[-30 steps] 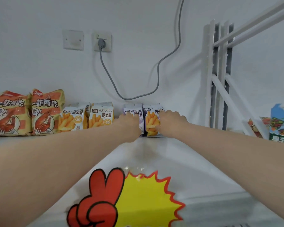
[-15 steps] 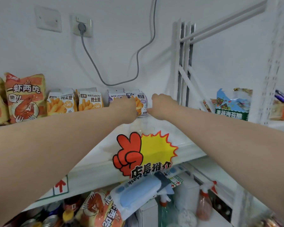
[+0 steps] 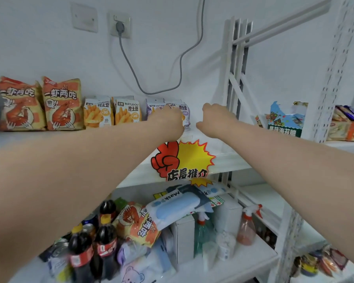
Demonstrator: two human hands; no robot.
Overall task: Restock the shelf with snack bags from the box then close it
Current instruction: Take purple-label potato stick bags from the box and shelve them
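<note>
Left of my left hand (image 3: pixel 168 121) stand yellow snack bags (image 3: pixel 112 114). That hand covers the purple snack bags (image 3: pixel 185 111) on the shelf (image 3: pixel 229 158); whether it grips them I cannot tell. Just right of them, my right hand (image 3: pixel 215 119) is curled, holding nothing.

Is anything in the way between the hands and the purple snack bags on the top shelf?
Nothing visible is in the way. The left hand is right in front of the purple snack bags and hides part of them. The right hand is just beside them, above the bare shelf.
</note>
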